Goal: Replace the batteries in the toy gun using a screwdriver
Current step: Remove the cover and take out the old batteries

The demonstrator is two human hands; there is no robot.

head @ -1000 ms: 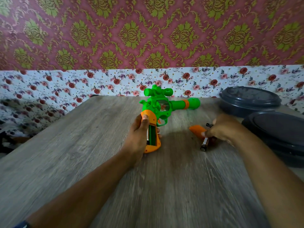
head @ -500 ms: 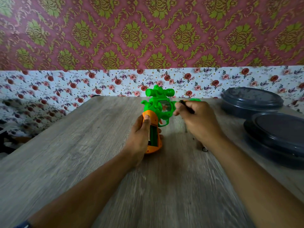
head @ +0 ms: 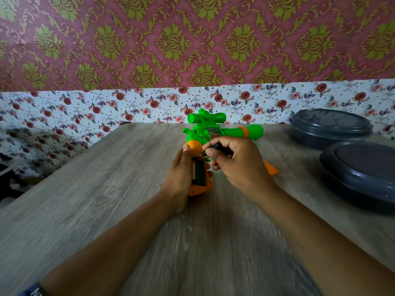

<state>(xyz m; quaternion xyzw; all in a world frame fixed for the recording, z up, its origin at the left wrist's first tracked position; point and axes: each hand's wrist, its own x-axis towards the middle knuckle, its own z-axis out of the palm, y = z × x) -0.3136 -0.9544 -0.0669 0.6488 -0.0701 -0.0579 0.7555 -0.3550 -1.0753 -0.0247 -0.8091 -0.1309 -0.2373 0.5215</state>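
Observation:
A green toy gun [head: 205, 129] with an orange grip stands on the wooden table [head: 102, 189], barrel pointing right. My left hand [head: 178, 178] grips the orange grip from the left. The battery compartment [head: 199, 171] in the grip is open, and one battery shows inside along its left side. My right hand [head: 237, 165] pinches a small black cylinder [head: 214, 146], which looks like a battery. Its metal tip hovers just above the top of the open compartment. The orange compartment cover [head: 271, 169] lies on the table, partly hidden behind my right hand.
Two dark grey lidded round containers stand at the right, one at the back [head: 329, 129] and a larger one nearer [head: 361, 169]. The table's far edge meets a flowered wall. The table's left edge runs diagonally, with a drop beyond it.
My right hand picked the black cylinder up from the table beside the orange cover and brought it left and down to the open grip. My left hand kept holding the gun.

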